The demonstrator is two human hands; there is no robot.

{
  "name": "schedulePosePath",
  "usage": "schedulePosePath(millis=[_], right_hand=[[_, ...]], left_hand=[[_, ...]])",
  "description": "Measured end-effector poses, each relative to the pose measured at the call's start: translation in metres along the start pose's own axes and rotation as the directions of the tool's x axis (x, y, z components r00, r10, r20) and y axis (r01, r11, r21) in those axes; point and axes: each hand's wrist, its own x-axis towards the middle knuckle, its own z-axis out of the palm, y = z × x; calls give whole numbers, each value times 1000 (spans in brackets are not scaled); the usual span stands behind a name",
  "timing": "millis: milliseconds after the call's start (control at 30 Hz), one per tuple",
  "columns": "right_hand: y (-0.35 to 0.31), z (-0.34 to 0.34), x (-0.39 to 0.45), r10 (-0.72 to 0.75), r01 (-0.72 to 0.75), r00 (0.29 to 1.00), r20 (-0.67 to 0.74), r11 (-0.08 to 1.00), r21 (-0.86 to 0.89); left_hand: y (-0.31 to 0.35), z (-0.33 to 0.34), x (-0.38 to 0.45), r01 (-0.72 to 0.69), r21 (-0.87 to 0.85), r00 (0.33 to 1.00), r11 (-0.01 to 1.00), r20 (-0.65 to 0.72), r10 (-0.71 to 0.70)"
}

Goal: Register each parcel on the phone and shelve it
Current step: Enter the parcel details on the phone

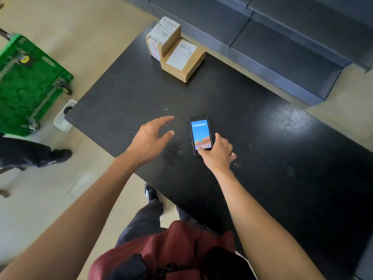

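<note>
From the head camera, a black table (262, 158) fills the middle of the view, and a phone (199, 134) lies flat on it with its blue screen lit and facing up. The right hand (219, 152) grips the phone's near end, thumb on the lower part of the screen and a finger curled along its right edge. The left hand (150, 139) hovers just left of the phone, apart from it, fingers spread and loosely bent, holding nothing. At the table's far edge two cardboard parcels stand touching: a taller parcel (162, 37) and, just right of it, a flatter parcel (182, 59), both with white labels on top. Beyond them runs a dark blue sofa (282, 37). A green cart (26, 83) stands on the tiled floor to the left.
</note>
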Motion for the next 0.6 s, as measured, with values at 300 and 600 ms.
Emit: schedulePosePath(millis=[300,600], right_hand=[[-6,17,5,19,-19,1000,15,998,52],[-59,34,27,205,-206,979,-8,977,-49]], left_hand=[[-6,-2,40,-77,58,990,995,126,69],[-48,-40,107,-164,75,943,984,305,134]])
